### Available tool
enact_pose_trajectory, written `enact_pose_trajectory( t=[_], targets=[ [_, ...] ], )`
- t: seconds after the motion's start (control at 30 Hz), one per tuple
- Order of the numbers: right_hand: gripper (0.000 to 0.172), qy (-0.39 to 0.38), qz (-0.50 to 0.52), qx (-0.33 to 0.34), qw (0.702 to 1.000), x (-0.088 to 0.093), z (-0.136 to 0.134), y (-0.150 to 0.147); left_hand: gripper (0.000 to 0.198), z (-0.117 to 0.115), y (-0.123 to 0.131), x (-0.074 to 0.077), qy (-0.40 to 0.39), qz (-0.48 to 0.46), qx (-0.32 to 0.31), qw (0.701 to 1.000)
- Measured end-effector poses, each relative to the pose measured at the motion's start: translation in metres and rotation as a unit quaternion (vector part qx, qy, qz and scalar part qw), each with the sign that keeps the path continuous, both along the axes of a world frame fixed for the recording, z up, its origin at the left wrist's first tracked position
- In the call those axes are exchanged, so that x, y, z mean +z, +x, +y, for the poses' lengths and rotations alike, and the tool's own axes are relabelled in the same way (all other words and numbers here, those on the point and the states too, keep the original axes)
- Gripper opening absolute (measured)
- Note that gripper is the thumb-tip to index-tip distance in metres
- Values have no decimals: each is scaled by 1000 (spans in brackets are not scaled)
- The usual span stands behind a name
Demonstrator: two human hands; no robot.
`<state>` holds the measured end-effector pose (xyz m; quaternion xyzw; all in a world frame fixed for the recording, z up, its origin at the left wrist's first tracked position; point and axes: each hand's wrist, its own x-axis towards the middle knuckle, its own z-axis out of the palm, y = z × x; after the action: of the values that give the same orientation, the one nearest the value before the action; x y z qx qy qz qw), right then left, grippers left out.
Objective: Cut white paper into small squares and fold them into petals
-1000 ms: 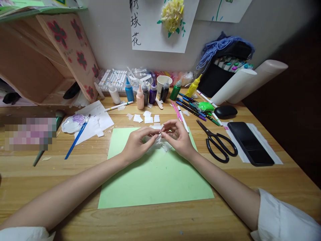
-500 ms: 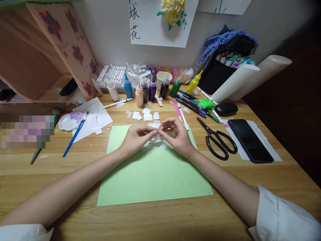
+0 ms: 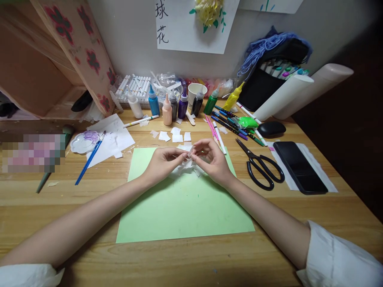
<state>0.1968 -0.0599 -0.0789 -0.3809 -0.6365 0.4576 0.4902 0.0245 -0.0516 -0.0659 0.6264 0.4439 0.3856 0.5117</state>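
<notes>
My left hand [image 3: 164,163] and my right hand [image 3: 213,162] meet fingertip to fingertip above the far part of a light green sheet [image 3: 182,211]. Between their pinched thumbs and forefingers is a small piece of white paper [image 3: 190,152], mostly covered by the fingers. Crumpled white scraps [image 3: 188,167] lie on the sheet just beneath the hands, partly hidden. Beyond the sheet's far edge, several small cut white paper squares [image 3: 177,138] are scattered on the wooden table.
Black scissors [image 3: 261,165] and a phone [image 3: 300,167] lie to the right. Several paint bottles [image 3: 167,112] and a paper cup [image 3: 197,90] stand at the back. At left are a blue brush [image 3: 89,159] and a palette [image 3: 79,143]. Pens [image 3: 229,126] lie behind my right hand.
The view has shifted slightly. Both hands stay in the same pinch, and a little more of the white paper shows between the fingertips.
</notes>
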Motion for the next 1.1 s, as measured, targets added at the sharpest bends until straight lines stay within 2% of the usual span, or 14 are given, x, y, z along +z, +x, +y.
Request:
enact_pose_trajectory(
  t=[0.83, 1.1],
  targets=[
    [22, 1, 3, -4, 1000, 0, 1, 2, 19, -2, 1, -5, 35, 3, -2, 999],
    [30, 19, -6, 8, 1000, -2, 1, 2, 21, -1, 0, -3, 27, -6, 7, 1000]
  ],
)
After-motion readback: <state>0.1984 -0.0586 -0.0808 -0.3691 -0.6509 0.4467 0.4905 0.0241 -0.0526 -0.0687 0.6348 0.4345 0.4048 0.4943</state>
